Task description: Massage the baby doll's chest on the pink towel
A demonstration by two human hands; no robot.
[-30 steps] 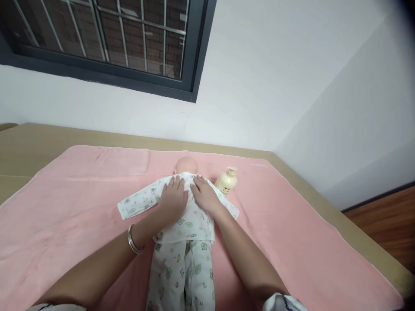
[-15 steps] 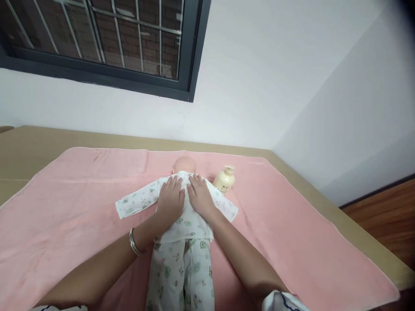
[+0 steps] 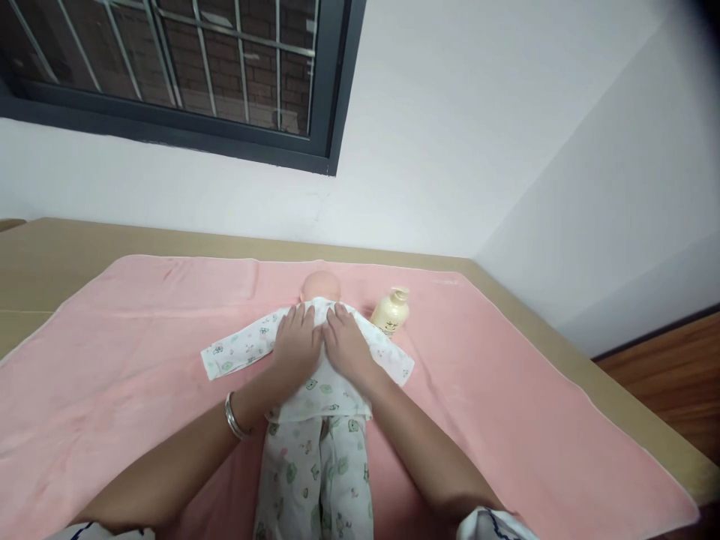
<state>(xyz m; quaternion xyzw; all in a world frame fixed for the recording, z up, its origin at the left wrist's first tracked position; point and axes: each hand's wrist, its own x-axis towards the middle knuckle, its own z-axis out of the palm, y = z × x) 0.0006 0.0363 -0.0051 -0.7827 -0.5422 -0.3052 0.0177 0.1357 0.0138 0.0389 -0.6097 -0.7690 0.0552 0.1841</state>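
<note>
A baby doll, its bald head (image 3: 321,286) at the far end, lies on a pink blanket (image 3: 506,390). It wears a white printed top (image 3: 326,394) with sleeves spread outward and matching printed trousers (image 3: 344,469). My left hand (image 3: 296,341) rests flat on the upper left of the top, fingers pointing toward the head. Beside it, my right hand (image 3: 347,341) lies flat on the upper right part, thumbs close together. Neither hand holds anything. A cream pump bottle (image 3: 391,311) is on the blanket near the doll's right-side sleeve in view.
The blanket covers a tan surface (image 3: 169,241) that meets a white wall (image 3: 416,150). A dark-framed window (image 3: 331,90) with bars is at the upper left. Brown wood (image 3: 675,375) shows at the right edge.
Both hands stay on the doll's upper body, with the thumbs slightly closer together. The doll and bottle look unmoved apart from a tiny shift of the view.
</note>
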